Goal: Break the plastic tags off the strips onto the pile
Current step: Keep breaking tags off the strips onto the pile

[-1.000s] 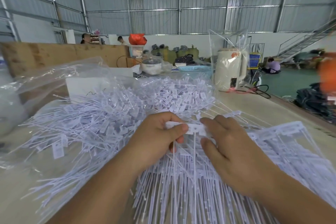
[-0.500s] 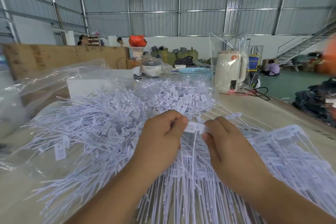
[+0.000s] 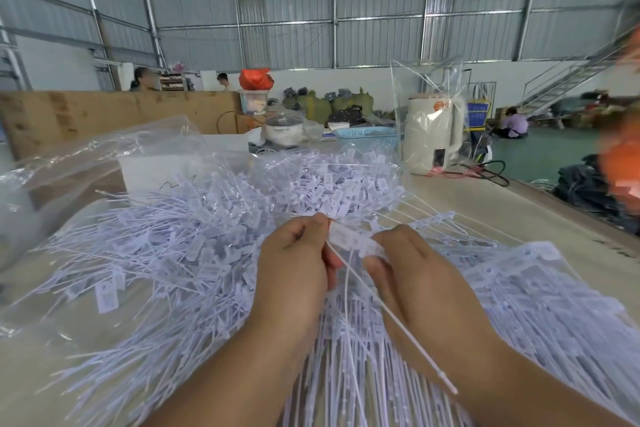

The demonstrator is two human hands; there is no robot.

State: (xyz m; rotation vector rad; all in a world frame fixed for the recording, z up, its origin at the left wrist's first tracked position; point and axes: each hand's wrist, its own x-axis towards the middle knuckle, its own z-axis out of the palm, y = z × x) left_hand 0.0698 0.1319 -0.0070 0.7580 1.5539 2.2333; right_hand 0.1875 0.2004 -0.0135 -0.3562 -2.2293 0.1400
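Tags [image 3: 349, 239] sat pinched between both hands, left hand [image 3: 294, 274] and right hand [image 3: 415, 274] gripping one strip above the pile [image 3: 194, 246]. A crooked twist could have flicked a tag past the worktop [image 3: 519, 218] edge at right; open room lay ahead.

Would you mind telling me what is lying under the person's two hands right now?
Under the left hand and right hand lie fanned strips of unbroken white tags, their thin tails pointing toward the camera. Whatever is beneath the strips is covered by them.
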